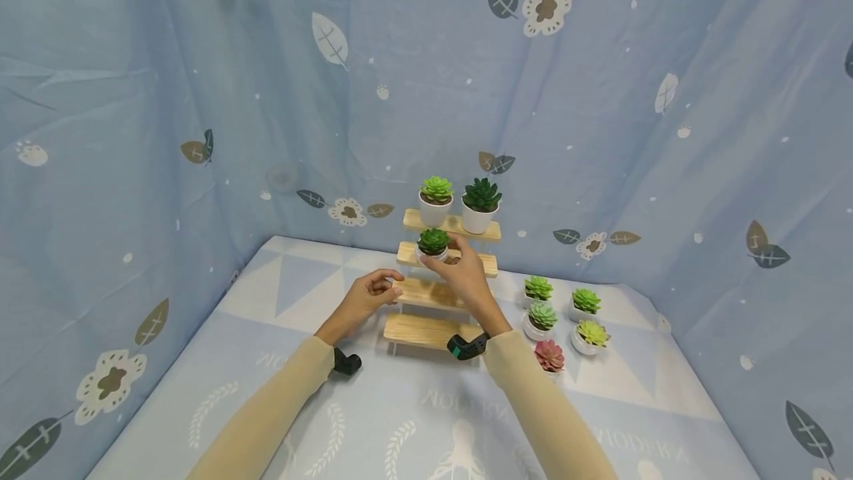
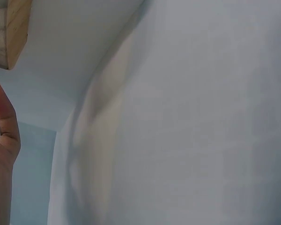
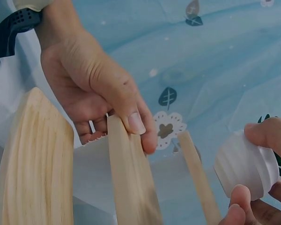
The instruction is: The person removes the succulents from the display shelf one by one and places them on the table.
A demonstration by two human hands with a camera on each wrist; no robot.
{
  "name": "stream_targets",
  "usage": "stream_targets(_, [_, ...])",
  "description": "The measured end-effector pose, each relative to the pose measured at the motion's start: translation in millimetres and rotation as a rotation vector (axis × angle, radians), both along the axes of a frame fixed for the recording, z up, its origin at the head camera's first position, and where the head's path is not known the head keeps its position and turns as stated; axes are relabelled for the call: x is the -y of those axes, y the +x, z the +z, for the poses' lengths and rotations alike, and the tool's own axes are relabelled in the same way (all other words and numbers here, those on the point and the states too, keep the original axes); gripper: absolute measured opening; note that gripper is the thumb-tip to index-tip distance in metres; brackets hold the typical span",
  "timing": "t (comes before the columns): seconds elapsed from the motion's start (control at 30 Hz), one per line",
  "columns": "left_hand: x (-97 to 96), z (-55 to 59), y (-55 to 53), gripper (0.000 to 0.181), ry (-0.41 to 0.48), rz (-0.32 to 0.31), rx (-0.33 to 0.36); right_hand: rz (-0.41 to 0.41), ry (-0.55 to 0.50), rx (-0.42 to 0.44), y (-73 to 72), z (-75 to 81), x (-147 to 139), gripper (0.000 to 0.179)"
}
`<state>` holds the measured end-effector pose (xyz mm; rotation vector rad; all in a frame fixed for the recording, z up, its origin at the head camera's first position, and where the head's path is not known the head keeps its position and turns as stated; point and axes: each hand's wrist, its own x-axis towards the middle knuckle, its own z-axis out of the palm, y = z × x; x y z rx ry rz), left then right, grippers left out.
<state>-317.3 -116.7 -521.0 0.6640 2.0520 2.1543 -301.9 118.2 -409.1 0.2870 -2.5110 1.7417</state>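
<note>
Cream sleeves (image 1: 546, 410) extend from the foreground to a four-tier wooden stand (image 1: 426, 330), where a person's right hand (image 1: 469, 272) grasps a green succulent in a white pot (image 1: 433, 241), fingers and thumb curled round its sides. The pot is held at the left half of the stand's second tier from the top; whether its base touches the wood cannot be told. The left hand (image 1: 363, 302) pinches the left end of the stand's third tier between thumb and fingers. A black wrist device (image 1: 468, 347) sits below the right hand, in front of the stand's lowest tier.

On the stand's top tier, a light green succulent (image 1: 436, 189) stands at left and a dark green succulent (image 1: 481, 196) at right, both in white pots. On the desk (image 1: 373, 421) to the right of the stand are five more: two bright green succulents (image 1: 586, 301) toward the back, then a pale green succulent (image 1: 542, 315), a yellow-green succulent (image 1: 592, 332) and, frontmost, a red succulent (image 1: 549, 355). A blue curtain (image 1: 426, 58) printed with leaves and flowers hangs behind the stand.
</note>
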Motion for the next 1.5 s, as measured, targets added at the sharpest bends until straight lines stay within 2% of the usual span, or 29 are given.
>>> stream_targets(0.27, [-2.2, -0.7, 0.2, 0.037, 0.001, -0.001, -0.002, -0.01, 0.02, 0.021, 7.9, 3.2, -6.5, 0.081])
stream_targets(0.8, [-3.2, 5.3, -2.8, 0.04, -0.024, -0.009, -0.008, -0.012, 0.023, -0.023, 19.0, 7.1, -17.5, 0.073])
stream_targets(1.1, [-2.1, 2.5, 0.7, 0.041, -0.017, -0.007, -0.006, 0.013, -0.023, -0.027, 27.1, 7.1, -27.9, 0.074])
stream_targets(1.33, [-0.4, 0.0, 3.2, 0.041, -0.002, 0.002, 0.007, -0.003, 0.009, 0.003, 32.1, 5.4, -38.5, 0.078])
stream_targets(1.5, [0.1, -1.5, 1.4, 0.041, -0.02, 0.014, -0.005, -0.01, -0.002, 0.001, 35.5, 5.6, -46.9, 0.073])
